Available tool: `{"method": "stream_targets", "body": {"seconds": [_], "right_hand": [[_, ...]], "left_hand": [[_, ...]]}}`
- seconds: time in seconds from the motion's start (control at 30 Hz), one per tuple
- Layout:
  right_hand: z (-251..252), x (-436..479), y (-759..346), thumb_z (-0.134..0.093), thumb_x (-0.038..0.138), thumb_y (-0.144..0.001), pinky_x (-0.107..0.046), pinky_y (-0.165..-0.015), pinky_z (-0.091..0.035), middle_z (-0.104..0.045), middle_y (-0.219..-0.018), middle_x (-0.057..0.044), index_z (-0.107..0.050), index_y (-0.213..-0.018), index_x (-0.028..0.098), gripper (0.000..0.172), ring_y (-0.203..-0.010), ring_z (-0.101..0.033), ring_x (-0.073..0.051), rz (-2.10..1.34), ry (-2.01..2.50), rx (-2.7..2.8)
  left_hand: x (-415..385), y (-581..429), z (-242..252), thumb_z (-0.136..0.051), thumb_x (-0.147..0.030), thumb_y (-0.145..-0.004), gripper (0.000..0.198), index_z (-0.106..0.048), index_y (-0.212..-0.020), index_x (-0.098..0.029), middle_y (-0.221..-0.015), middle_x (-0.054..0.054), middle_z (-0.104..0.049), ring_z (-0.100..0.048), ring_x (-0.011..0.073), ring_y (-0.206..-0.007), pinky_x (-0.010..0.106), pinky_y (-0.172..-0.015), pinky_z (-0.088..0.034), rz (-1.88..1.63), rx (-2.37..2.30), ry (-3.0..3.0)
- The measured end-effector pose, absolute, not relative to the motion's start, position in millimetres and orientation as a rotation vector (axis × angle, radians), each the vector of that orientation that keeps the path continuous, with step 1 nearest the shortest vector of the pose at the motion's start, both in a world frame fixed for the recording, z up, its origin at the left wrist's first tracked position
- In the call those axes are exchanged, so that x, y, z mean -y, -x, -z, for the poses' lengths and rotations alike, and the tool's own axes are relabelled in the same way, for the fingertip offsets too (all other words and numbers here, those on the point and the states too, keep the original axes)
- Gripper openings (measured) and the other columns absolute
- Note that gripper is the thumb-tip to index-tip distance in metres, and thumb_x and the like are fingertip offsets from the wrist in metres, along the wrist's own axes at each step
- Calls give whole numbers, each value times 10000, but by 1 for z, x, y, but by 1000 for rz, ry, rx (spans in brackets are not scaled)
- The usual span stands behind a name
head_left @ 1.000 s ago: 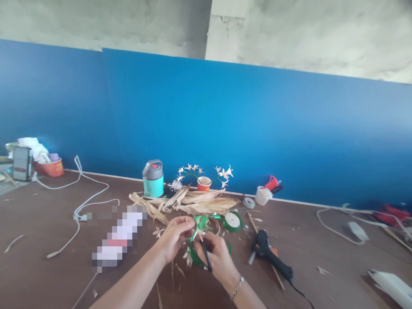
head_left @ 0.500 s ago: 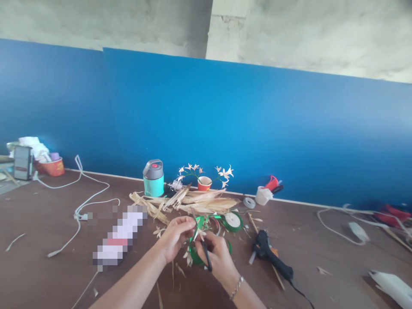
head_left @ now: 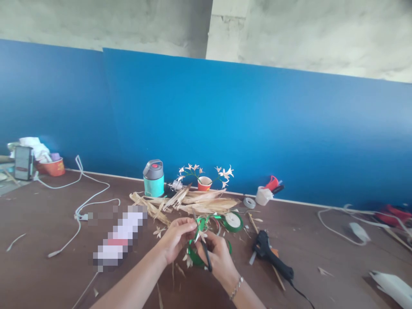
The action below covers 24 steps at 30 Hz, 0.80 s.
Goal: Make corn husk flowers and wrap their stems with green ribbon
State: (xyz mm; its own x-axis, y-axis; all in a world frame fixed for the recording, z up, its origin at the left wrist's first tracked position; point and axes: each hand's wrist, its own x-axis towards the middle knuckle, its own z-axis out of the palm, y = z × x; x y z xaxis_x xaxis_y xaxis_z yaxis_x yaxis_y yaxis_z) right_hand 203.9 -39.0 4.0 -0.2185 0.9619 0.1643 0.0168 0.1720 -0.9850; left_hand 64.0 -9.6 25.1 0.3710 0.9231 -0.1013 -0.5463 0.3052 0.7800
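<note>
My right hand [head_left: 217, 253] is closed on dark-handled scissors [head_left: 207, 254], whose blades point up between my hands. A small pale flower [head_left: 201, 235] shows at its fingertips. My left hand [head_left: 178, 236] is pinched beside the blades, next to green ribbon [head_left: 201, 224]; what its fingertips grip is too small to tell. Under my hands lies a green ribbon roll [head_left: 195, 255], with another pale flower [head_left: 187, 259] beside it. A green roll with a white centre [head_left: 233, 220] rests just beyond my right hand.
Dried husks [head_left: 206, 201] lie behind my hands, near a red cup [head_left: 204, 183] with flower stems and a teal flask [head_left: 153, 182]. At right is a black glue gun [head_left: 273, 255]. A power strip [head_left: 120, 236] and white cables [head_left: 77, 210] lie left.
The small flower and the scissor blades have shifted very slightly between my hands. Both hands keep nearly the same place and grip.
</note>
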Motion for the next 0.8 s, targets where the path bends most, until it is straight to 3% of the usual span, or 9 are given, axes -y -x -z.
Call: {"method": "stream_targets", "body": {"seconds": [0.63, 0.8], "right_hand": [[-1, 37, -204, -667, 327, -693, -192, -446, -250, -383, -529, 60, -519, -655, 145, 238, -493, -301, -68, -1146, 1129, 1488], [-2, 34, -210, -624, 356, -716, -198, -434, -269, -419, -502, 76, -515, -849, 166, 257, -453, -354, -84, -1091, 1195, 1433]], "left_hand": [[11, -65, -29, -766, -220, -598, 234, -560, -539, -128, -516, -6, -576, -518, 92, -500, 210, -542, -370, -1044, -615, -724], [9, -63, -30, -762, -220, -606, 240, -543, -554, -138, -517, -17, -570, -513, 87, -503, 207, -537, -375, -1084, -597, -689]]}}
